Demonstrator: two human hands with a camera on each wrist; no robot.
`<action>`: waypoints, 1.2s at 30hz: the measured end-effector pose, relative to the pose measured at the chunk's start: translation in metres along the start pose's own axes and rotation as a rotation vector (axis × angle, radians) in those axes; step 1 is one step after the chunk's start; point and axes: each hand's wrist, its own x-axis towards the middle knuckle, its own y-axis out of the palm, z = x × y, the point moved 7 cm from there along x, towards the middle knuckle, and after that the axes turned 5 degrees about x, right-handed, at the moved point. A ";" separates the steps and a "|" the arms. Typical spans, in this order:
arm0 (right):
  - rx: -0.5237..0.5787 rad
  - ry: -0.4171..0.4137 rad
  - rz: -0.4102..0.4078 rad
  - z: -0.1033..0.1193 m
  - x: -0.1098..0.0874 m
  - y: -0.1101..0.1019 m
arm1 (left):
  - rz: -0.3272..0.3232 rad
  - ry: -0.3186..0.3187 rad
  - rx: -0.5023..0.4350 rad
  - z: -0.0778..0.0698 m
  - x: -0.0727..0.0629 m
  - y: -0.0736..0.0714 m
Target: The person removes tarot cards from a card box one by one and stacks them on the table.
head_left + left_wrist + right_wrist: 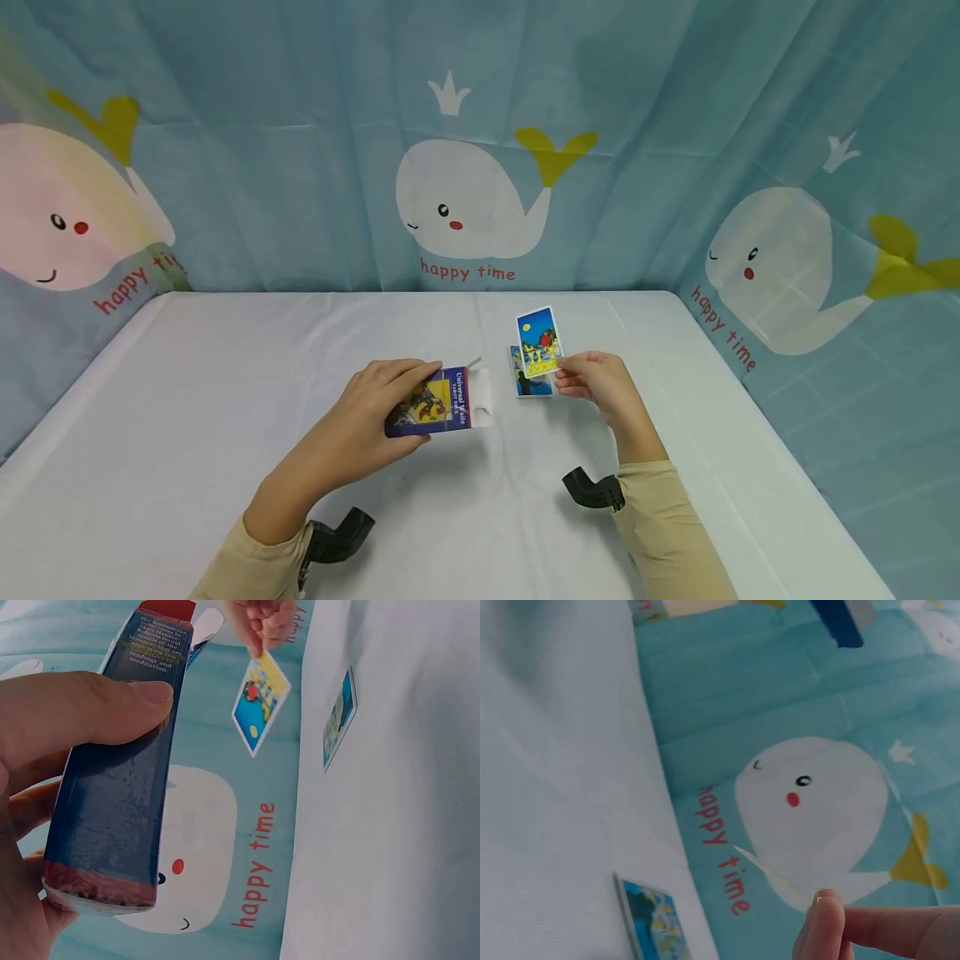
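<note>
My left hand [378, 412] grips a dark blue tarot card box [431, 406] from its side, thumb along one narrow face in the left wrist view. The box lies sideways with its white end flap [481, 398] open toward the right. Between thumb and fingertips, my right hand [597, 383] pinches a tarot card [539, 342] by its lower corner; its picture has blue sky, a yellow moon and a red spot. Below it, another tarot card [531, 387] lies on the table, partly covered by the held one in the head view. The right wrist view catches the held card [772, 877] nearly edge-on.
A white cloth covers the table [225, 375]. Behind it and along the sides hangs a light blue curtain [300, 208] printed with whales. Black wrist mounts [341, 536] stick out from both sleeves, close over the cloth.
</note>
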 end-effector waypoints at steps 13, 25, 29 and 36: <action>0.031 0.037 0.004 -0.020 0.013 0.003 | 0.006 0.000 0.000 0.000 0.001 0.002; 0.043 0.062 0.034 -0.034 0.021 0.006 | 0.010 -0.003 0.002 0.000 0.001 0.004; 0.029 0.073 0.024 -0.037 0.022 0.005 | 0.008 0.000 0.003 0.000 0.001 0.004; 0.037 0.109 0.007 -0.043 0.025 0.005 | 0.016 -0.005 0.009 -0.001 0.001 0.004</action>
